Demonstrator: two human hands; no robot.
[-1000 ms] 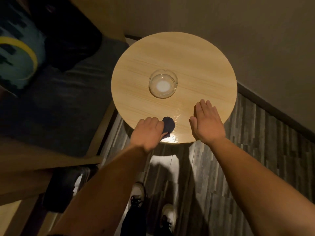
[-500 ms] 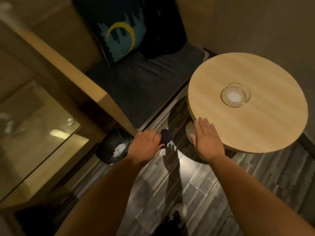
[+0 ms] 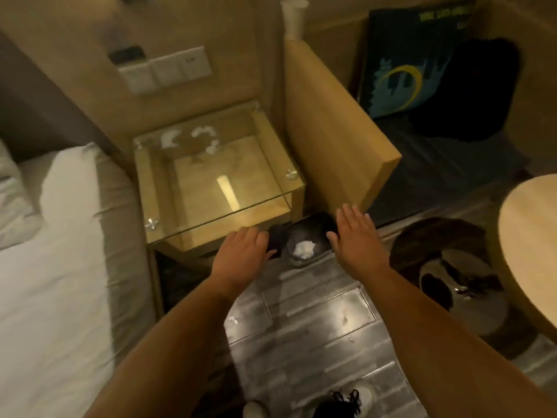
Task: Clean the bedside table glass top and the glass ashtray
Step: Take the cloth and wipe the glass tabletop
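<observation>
The bedside table's glass top (image 3: 211, 176) lies ahead, with white smudges near its back edge. My left hand (image 3: 241, 251) hovers at the table's front right corner and grips a small dark cloth (image 3: 275, 238) that sticks out to its right. My right hand (image 3: 354, 236) is flat with straight fingers, in the air to the right of the table, above a black waste bin (image 3: 307, 236). The glass ashtray is out of view.
A bed with white linen (image 3: 60, 251) lies to the left. A wooden partition (image 3: 331, 140) stands right of the bedside table, with a dark bench and cushion (image 3: 398, 64) behind it. The round wooden table's edge (image 3: 527, 236) shows at far right. A paper cup (image 3: 294, 15) sits on the partition.
The view has swung left from the round table with the ashtray to the bedside table. Both hands have left the round table; the left hand still holds the cloth.
</observation>
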